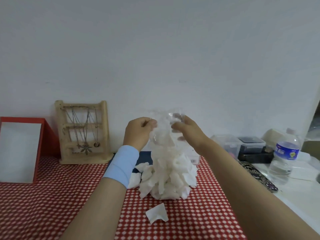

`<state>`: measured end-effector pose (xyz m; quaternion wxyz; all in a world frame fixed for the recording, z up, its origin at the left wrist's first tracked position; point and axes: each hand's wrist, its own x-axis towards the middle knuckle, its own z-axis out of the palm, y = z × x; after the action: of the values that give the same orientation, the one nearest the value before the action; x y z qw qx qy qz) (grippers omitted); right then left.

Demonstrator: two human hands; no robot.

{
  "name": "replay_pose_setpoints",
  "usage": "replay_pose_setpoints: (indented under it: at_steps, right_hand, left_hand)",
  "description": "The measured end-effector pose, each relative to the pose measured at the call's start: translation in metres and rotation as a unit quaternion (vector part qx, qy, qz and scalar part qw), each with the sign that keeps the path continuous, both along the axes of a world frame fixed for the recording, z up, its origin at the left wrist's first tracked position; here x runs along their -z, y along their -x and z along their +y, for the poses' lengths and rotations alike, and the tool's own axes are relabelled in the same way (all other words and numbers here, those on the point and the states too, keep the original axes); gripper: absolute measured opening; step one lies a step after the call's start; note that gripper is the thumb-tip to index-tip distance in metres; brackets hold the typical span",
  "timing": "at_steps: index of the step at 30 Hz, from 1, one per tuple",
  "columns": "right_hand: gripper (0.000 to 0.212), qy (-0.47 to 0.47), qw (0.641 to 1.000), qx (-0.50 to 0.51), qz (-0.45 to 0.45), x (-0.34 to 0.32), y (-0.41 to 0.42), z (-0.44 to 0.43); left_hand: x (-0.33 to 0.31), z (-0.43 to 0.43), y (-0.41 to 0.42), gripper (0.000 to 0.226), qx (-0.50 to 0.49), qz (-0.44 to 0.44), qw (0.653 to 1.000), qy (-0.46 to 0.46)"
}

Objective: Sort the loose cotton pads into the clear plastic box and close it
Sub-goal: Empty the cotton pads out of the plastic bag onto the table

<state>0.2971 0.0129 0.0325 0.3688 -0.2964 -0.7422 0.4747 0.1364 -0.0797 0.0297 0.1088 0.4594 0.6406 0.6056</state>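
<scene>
I have both hands up over the middle of the red checked cloth [52, 205], holding a clear plastic bag [161, 135] by its upper end so that it hangs mouth down. My left hand [138, 132] pinches the film between thumb and curled fingers, closed on it; my right hand [188, 130] grips the other side, fingers wrapped round the crumpled top, also closed on the bag. Held like this, I judge the point is to let the pads [166, 177] slide out by their own weight: they lie in a white heap right under the bag, some apparently half inside its lower part, though the film is too blurred to be sure. One pad [157, 213] lies apart, nearer to me. A clear box [194, 157] shows just behind the heap, mostly hidden by my right forearm; I cannot tell whether it is open. To my mind nothing is sorted yet, and the heap is loose enough to scatter if I shake hard. A jewellery stand [83, 132] and a bottle [285, 156] stand well clear at the sides
</scene>
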Motion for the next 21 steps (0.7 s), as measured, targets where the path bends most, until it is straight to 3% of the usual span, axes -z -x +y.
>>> replay_pose_setpoints:
  at_steps: [5, 10, 12, 14, 15, 18, 19, 21]
  right_hand:
    - [0.011, -0.049, 0.996, 0.051, -0.059, 0.0, 0.001, -0.006]
    - [0.02, -0.07, 0.995, 0.056, -0.04, 0.004, 0.018, -0.013]
    - [0.023, -0.086, 0.993, 0.049, -0.063, 0.006, 0.029, -0.018]
    - [0.031, -0.112, 0.988, 0.039, -0.101, 0.008, 0.04, -0.024]
    - [0.033, -0.126, 0.985, 0.033, -0.115, 0.008, 0.047, -0.026]
    - [0.019, -0.169, 0.975, 0.013, -0.142, 0.005, 0.058, -0.033]
    - [0.011, -0.171, 0.975, 0.002, -0.146, 0.004, 0.06, -0.036]
    - [0.028, -0.155, 0.974, -0.018, -0.164, 0.002, 0.058, -0.037]
  left_hand:
    - [-0.011, -0.014, 0.008, 0.02, -0.006, -0.145, 0.989, -0.041]
    - [-0.005, -0.029, 0.029, 0.027, -0.038, -0.164, 0.985, 0.024]
    - [0.002, -0.039, 0.038, 0.057, -0.099, -0.055, 0.992, 0.052]
    - [0.006, -0.051, 0.041, 0.084, -0.131, 0.092, 0.987, -0.002]
    - [0.006, -0.056, 0.042, 0.086, -0.124, 0.159, 0.979, -0.032]
    - [0.008, -0.053, 0.044, 0.057, -0.079, 0.294, 0.952, 0.012]
    - [0.009, -0.051, 0.046, 0.039, -0.068, 0.282, 0.956, 0.045]
    - [0.012, -0.046, 0.052, 0.017, -0.055, 0.214, 0.973, 0.068]
